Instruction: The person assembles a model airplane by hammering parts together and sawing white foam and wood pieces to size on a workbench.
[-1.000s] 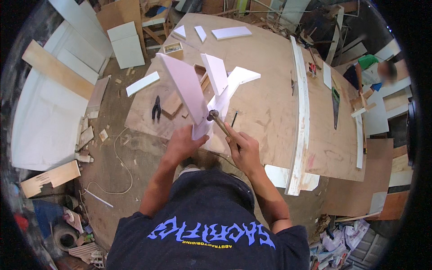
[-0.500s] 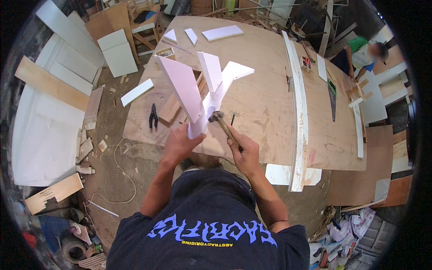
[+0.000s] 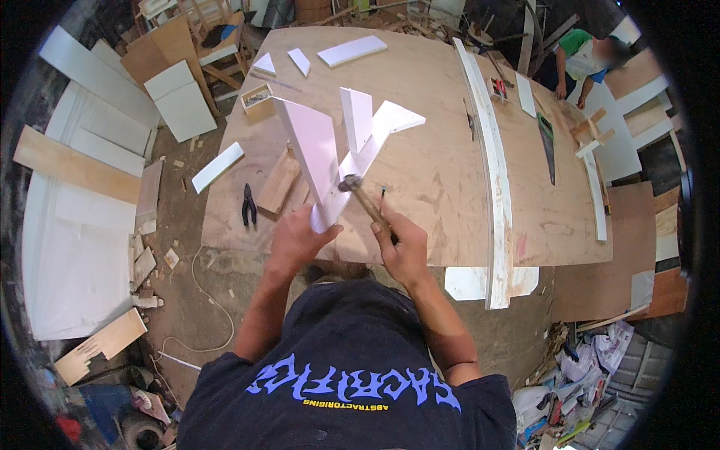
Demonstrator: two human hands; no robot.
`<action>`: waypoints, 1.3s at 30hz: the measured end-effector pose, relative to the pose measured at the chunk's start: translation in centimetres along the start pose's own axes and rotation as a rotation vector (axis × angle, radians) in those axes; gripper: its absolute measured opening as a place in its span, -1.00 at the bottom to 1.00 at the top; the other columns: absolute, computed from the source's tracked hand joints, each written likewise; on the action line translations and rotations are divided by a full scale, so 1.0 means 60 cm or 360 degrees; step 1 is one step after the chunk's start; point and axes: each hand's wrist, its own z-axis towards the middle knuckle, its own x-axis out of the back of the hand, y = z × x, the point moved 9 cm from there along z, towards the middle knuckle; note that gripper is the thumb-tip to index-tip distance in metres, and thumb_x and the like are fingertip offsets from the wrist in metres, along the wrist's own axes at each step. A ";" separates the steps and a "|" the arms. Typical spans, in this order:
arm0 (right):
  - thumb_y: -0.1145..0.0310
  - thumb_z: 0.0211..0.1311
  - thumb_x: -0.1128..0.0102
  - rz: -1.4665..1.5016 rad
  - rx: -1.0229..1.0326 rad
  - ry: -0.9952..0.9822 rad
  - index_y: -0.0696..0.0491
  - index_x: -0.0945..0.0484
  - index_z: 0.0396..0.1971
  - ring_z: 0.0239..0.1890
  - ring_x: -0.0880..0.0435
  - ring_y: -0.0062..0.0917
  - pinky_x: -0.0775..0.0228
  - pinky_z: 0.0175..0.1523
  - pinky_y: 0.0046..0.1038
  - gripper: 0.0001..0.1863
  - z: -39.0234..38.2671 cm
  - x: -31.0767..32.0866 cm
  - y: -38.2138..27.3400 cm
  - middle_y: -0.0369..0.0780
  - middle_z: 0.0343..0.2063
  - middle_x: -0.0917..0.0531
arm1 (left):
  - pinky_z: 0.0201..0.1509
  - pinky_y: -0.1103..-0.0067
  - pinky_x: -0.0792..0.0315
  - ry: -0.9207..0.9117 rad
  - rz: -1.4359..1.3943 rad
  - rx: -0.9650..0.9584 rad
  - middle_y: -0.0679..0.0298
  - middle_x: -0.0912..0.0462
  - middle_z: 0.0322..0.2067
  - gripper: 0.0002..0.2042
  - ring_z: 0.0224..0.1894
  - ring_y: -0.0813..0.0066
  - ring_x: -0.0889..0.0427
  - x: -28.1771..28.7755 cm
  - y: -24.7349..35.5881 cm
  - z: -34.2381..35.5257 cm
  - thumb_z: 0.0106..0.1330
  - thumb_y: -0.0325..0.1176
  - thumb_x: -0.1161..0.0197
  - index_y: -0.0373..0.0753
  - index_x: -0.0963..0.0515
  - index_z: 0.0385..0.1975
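Observation:
My left hand (image 3: 298,238) grips the near end of a white board assembly (image 3: 365,157), a long strip with slant-cut panels standing up from it. One tall panel (image 3: 309,146) rises beside my left hand, and a smaller one stands farther along. A hammer (image 3: 367,201) is in my right hand (image 3: 406,249), fingers wrapped round its wooden handle. Its metal head is over the strip, close to the foot of the tall panel; whether it touches cannot be made out. Left of the assembly lie black-handled pliers (image 3: 249,206) and a wooden block (image 3: 277,184).
The large plywood table (image 3: 427,165) carries a small box of hardware (image 3: 259,101), white offcuts (image 3: 352,51), a long white beam (image 3: 487,165) and a handsaw (image 3: 547,150). Another person (image 3: 589,64) works at the far right. Boards (image 3: 82,217) lean along the left.
The hammer head has moved slightly left and up, onto the strip beside the tall panel. My left hand keeps its grip. The whole view has shifted a little.

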 end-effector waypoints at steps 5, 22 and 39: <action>0.38 0.02 -0.65 0.0368 -0.0420 0.0194 0.17 -0.37 0.08 -0.53 -0.45 -0.75 -0.34 -0.46 -0.58 -0.31 0.041 0.010 -0.010 -0.38 -0.45 -0.62 | -0.14 0.13 -0.59 -0.0077 0.0032 0.0099 -0.10 -0.74 -0.33 -0.44 -0.22 -0.12 -0.75 -0.011 -0.001 0.005 0.04 0.03 -0.56 -0.31 -0.60 -0.15; 0.54 -0.08 -0.67 0.0406 -0.0175 0.0196 0.11 -0.24 -0.10 -0.55 -0.56 -0.77 -0.37 -0.48 -0.66 -0.30 0.130 -0.099 -0.025 -0.28 -0.54 -0.62 | -0.17 0.18 -0.62 0.0082 -0.0289 0.0089 -0.10 -0.74 -0.33 -0.51 -0.22 -0.11 -0.76 -0.025 0.016 0.014 0.05 -0.16 -0.57 -0.33 -0.59 -0.11; 0.08 0.62 0.04 0.1072 -0.0686 -0.0078 0.06 -0.37 0.39 -0.70 -0.42 -0.72 -0.29 -0.58 -0.59 -0.48 0.033 -0.073 0.030 -0.33 -0.63 -0.52 | -0.35 0.57 -0.43 -0.0041 -0.1274 0.0180 0.37 -0.58 -0.44 -0.61 -0.40 0.62 -0.49 0.022 -0.020 0.085 0.31 -0.14 -0.40 -0.39 -0.59 -0.14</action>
